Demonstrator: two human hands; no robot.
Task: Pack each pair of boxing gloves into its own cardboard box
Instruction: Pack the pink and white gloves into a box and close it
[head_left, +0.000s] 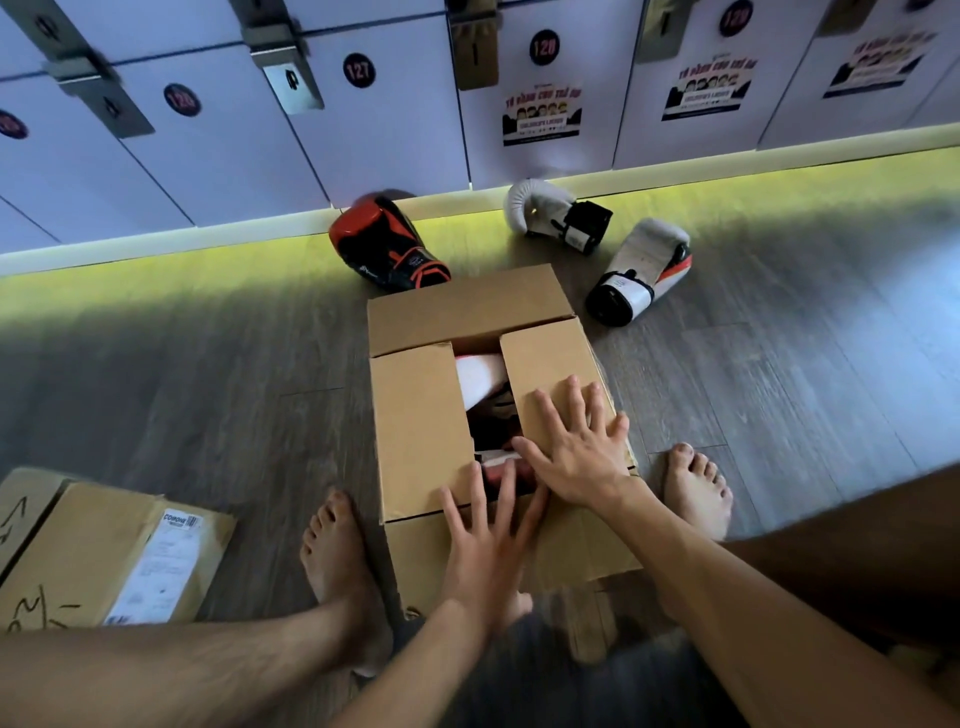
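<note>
Wood-plank floor (208, 364) runs up to lockers (389, 145); in the head view the cardboard box (467, 306) stands close in front of the person, packed gloves (483, 379) showing through the gap between its side flaps, which runs straight away from the person. The right hand (576, 457) presses flat, fingers splayed, on the right flap (545, 358). The left hand (483, 551), fingers straight and apart, rests at the near edge, the left flap (421, 426) just ahead of its fingertips.

A row of pale lilac lockers (384, 130) runs along the far wall, each door with a dark round number disc (359, 69) and a metal latch (284, 67); some doors carry a printed poster (541, 117). Beneath them a white plinth (156, 241) throws a yellow-green glow onto the grey wood-plank floor (208, 364)
</note>
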